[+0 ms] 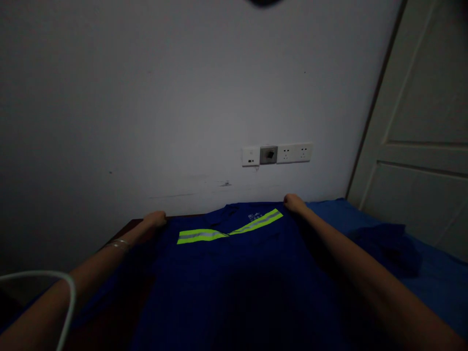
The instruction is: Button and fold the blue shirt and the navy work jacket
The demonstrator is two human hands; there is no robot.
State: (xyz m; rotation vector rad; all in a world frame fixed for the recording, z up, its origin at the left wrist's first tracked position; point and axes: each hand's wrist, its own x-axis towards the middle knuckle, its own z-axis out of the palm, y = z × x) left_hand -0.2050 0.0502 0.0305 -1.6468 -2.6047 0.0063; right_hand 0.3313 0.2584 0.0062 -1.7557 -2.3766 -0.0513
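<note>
A dark blue work shirt (234,263) is spread out in front of me, its collar toward the wall. Across its chest runs a yellow-green reflective stripe (203,236) with a grey band, in two slanting halves. My left hand (156,219) is closed on the shirt's left shoulder. At the opposite shoulder, my right hand (293,202) grips the cloth in a closed fist. Small pale print shows near the collar on the right. The lower part of the shirt fades into deep shadow.
Behind the shirt rises a white wall (183,97) with sockets (294,153) and a grey switch plate (268,154). Blue cloth (438,278) covers the surface at right, near a panelled door (420,185). A white cable (71,297) loops across the lower left. Dark red surface (109,321) shows beneath.
</note>
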